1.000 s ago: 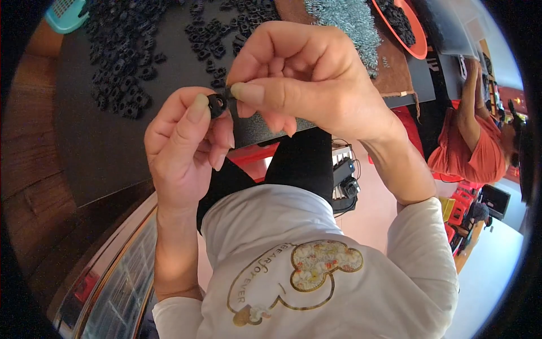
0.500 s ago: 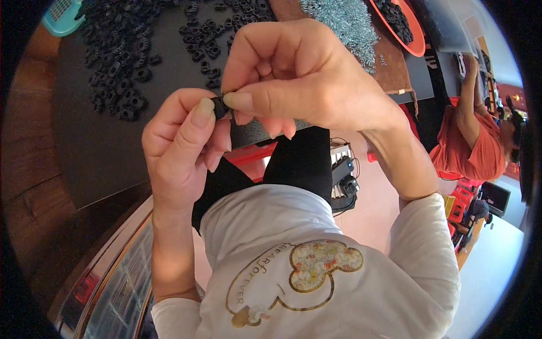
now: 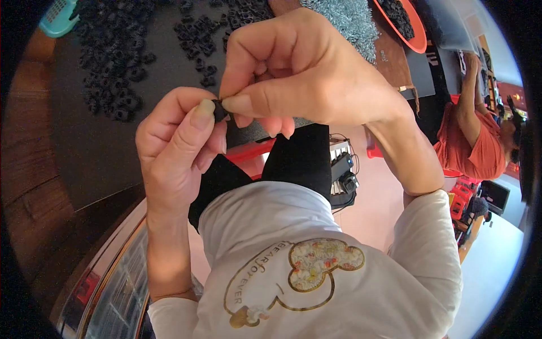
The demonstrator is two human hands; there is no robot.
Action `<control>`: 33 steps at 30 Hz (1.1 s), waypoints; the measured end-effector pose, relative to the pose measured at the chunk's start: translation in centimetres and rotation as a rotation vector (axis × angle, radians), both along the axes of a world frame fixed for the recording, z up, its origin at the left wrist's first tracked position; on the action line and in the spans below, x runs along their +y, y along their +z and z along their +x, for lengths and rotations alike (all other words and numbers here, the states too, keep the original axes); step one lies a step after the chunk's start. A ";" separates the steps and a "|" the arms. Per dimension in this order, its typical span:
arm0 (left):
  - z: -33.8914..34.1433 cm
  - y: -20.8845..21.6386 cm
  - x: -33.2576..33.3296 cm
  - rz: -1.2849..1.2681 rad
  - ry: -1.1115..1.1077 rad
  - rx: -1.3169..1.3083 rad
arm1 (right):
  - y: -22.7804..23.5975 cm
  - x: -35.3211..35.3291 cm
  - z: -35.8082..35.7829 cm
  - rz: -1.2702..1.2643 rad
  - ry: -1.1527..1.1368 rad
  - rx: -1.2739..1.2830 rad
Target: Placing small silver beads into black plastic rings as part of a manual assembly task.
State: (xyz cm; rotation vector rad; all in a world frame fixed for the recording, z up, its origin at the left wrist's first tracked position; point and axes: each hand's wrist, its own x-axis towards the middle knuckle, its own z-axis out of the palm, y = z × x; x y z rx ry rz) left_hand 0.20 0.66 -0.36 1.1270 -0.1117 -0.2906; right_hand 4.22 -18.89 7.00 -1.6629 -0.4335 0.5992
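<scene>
Between thumb and fingers, my left hand pinches a small black plastic part above the near edge of the dark work mat. My right hand meets it from the right, thumb and forefinger pressed together at the part's upper right edge. Whatever those right fingertips hold is too small and covered to make out. Beyond my hands lie a large heap of similar black plastic parts on the left and a smaller group in the middle.
A pile of small silvery metal pieces, like springs, lies behind my right hand. An orange-red bowl of black parts stands at far right, a turquoise basket at far left. Another person in an orange shirt sits at right.
Both hands stay together at the black part. My left hand has shifted slightly left, and the part looks turned a little. The view has moved slightly.
</scene>
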 end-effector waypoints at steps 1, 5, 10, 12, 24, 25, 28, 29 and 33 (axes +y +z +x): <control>-0.1 0.2 0.0 0.001 0.001 0.002 | -0.1 -0.1 -0.1 0.001 0.001 0.002; -0.2 0.3 -0.4 0.014 0.037 0.048 | -0.6 -0.3 -0.1 0.059 -0.002 -0.036; 0.0 -0.7 0.5 -0.036 -0.038 0.010 | -1.5 0.3 -0.2 0.047 -0.065 0.033; 0.1 -0.7 0.3 -0.012 -0.021 -0.018 | -1.7 0.1 -0.1 0.078 -0.101 0.058; -0.5 0.4 -1.1 0.080 0.069 -0.010 | -2.7 0.4 0.0 -0.126 -0.072 -0.601; -0.5 0.3 -1.1 0.098 0.040 -0.036 | -2.7 0.2 0.1 -0.135 -0.037 -0.669; -0.5 0.2 -0.7 0.032 0.026 -0.055 | -2.3 0.3 -0.5 -0.342 0.048 -0.980; -0.5 0.4 -0.8 0.031 0.025 -0.059 | -2.5 0.3 -0.9 -0.346 0.037 -1.046; -0.5 1.0 -0.6 -0.011 0.000 0.031 | -2.5 0.1 -0.9 -0.476 0.024 -1.170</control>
